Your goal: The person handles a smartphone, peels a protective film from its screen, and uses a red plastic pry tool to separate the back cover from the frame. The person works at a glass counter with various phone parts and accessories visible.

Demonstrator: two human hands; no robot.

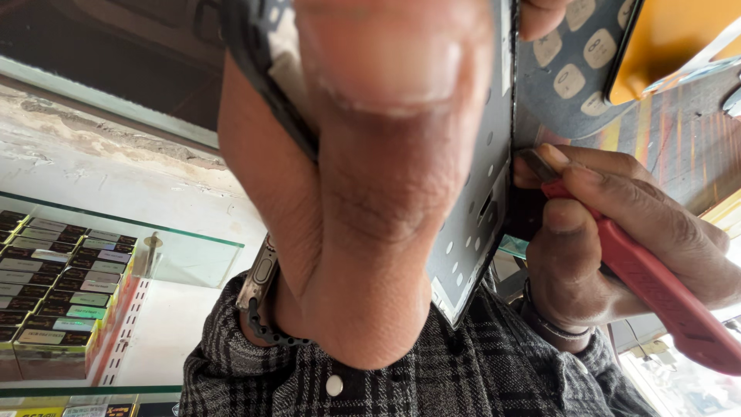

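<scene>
Close before the camera, a thin grey metal plate with small round holes (471, 224) is gripped by the left hand (363, 193), the thumb being pressed flat on its face. At the plate's right edge, a red-handled tool with a dark metal tip (641, 278) is held closed in the right hand (617, 239); the tip seems to touch the edge, though this is partly hidden. Behind, a grey rubber keypad sheet (571, 69) is seen. Lower left, stacked small boxes (62, 301) lie under a glass shelf (185, 255).
</scene>
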